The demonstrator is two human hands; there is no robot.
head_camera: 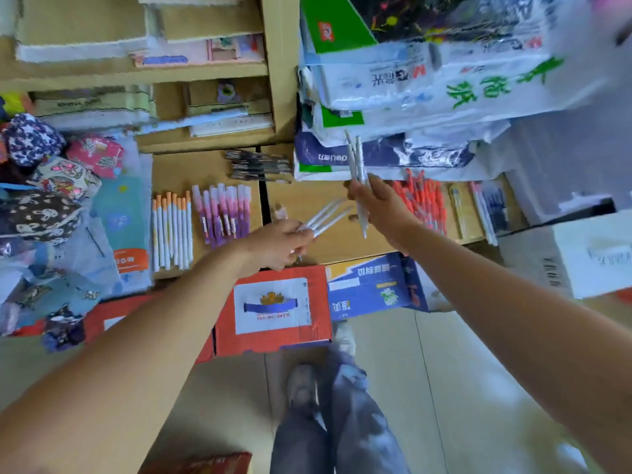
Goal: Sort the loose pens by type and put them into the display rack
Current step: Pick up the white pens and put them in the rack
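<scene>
Both hands grip white pens: left hand (pixel 278 242) pinching few (pixel 326 215), right hand (pixel 374 206) fisting bundle (pixel 355 159); light, stiff, slippery, best held mid-barrel.

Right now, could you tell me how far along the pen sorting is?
Well along: orange-capped pens, purple pens, dark pens and red pens already lie grouped on the rack. The left hand and right hand each hold white pens, not yet placed.

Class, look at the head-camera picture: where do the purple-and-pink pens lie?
The purple-and-pink pens lie left of centre on the cardboard shelf, between the orange-tipped white pens and the left hand.
</scene>
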